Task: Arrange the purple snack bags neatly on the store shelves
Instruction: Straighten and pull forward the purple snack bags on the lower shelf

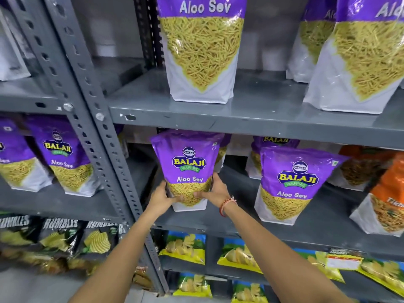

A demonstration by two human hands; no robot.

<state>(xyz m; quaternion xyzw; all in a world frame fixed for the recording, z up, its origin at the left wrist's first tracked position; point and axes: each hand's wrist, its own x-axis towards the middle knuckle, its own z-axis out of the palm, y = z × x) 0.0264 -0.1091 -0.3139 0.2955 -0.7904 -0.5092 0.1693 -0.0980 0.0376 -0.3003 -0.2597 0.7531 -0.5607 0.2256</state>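
Observation:
A purple and white Aloo Sev bag (188,165) stands upright at the left end of the middle grey shelf (240,228). My left hand (162,196) grips its lower left side and my right hand (215,190) its lower right side, thumbs on the front. A second purple bag (290,184) stands to its right, with another purple bag (274,143) behind that one. On the upper shelf (251,114) stand three more purple bags, one in the middle (202,51) and two at the right (367,57). Two purple bags (63,156) stand in the left bay.
Orange snack bags (387,193) stand at the right end of the middle shelf. A perforated grey upright (102,136) divides the two bays. Below lie black chip bags (59,235) at left and yellow and blue chip bags (185,246) at right.

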